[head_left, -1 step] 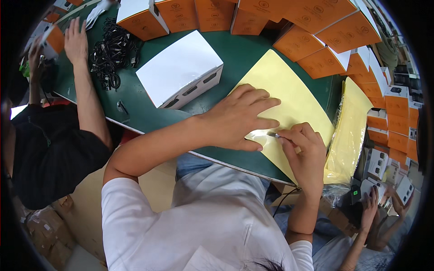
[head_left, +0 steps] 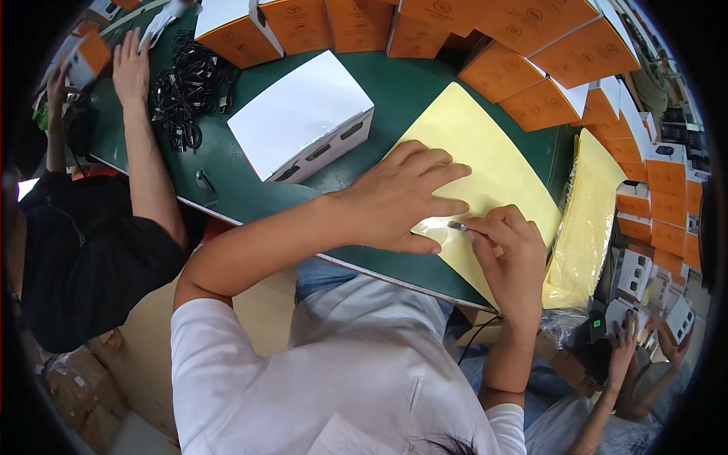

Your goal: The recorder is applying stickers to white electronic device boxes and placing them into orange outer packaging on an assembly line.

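Left hand: spread, clamped on nothing; our left hand (head_left: 402, 197) lies over the large, smooth yellow sheet (head_left: 485, 148), probably to steady it.
Right hand: apart from the left; our right hand (head_left: 512, 246) pinches a small silver-tipped implement (head_left: 456, 225), kind unclear, presumably for fine control.
Implement position: over the sheet's near part, between our hands.
Spare stock: yellow sheets in clear plastic (head_left: 582, 220), just right, likely for reach.
Surface: dark green tabletop (head_left: 402, 80), bearing a white rectangular carton (head_left: 299, 110) and tangled black cables (head_left: 186, 83).
Room: orange-and-white cardboard boxes (head_left: 362, 26); black-clad co-worker (head_left: 91, 262), left.
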### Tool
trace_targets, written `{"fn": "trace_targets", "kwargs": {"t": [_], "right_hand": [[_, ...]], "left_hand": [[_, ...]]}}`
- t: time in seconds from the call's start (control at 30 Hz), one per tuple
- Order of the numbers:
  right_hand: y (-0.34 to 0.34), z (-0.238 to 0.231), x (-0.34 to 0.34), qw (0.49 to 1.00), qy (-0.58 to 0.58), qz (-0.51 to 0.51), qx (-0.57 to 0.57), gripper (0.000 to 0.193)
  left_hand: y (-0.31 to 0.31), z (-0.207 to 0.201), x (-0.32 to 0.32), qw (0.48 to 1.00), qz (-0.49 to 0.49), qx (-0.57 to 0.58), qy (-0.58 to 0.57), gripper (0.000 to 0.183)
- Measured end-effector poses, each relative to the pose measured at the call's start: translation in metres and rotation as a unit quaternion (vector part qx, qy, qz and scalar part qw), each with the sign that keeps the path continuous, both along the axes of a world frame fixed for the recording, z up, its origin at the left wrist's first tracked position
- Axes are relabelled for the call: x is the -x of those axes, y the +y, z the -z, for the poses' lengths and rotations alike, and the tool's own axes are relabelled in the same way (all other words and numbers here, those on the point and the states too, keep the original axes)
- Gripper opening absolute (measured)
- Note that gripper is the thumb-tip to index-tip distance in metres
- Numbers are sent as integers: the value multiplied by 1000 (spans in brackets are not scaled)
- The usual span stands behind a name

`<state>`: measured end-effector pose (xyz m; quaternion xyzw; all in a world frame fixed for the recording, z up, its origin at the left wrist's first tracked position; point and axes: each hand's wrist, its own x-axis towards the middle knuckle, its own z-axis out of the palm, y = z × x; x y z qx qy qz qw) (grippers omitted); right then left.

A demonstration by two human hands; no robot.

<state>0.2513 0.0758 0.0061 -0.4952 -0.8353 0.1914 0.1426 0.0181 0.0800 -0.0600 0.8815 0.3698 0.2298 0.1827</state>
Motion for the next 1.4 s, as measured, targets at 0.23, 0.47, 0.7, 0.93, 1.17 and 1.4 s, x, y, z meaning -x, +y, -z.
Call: {"fn": "trace_targets", "kwargs": {"t": [0.23,0.47,0.7,0.93,1.17,1.4], "right_hand": [[-1,6,-1,1000,0,-17,11,17],[-6,5,5,1000,-10,-12,17,14],[-10,12,15,996,-68,14,-48,17],[-15,-3,4,999,14,32,-28,19],[-24,-15,-17,968,221,117,30,18],[-33,-15,-38,942,307,124,57,17]], "left_hand": [[1,0,-1,1000,-2,13,3,56],[0,1,0,1000,-2,14,-1,56],[2,-2,0,1000,9,19,-3,61],[5,4,-1,1000,7,-19,7,69],[-12,-17,6,1000,5,-24,-11,77],[-45,-97,75,903,-343,-216,140,61]]}}
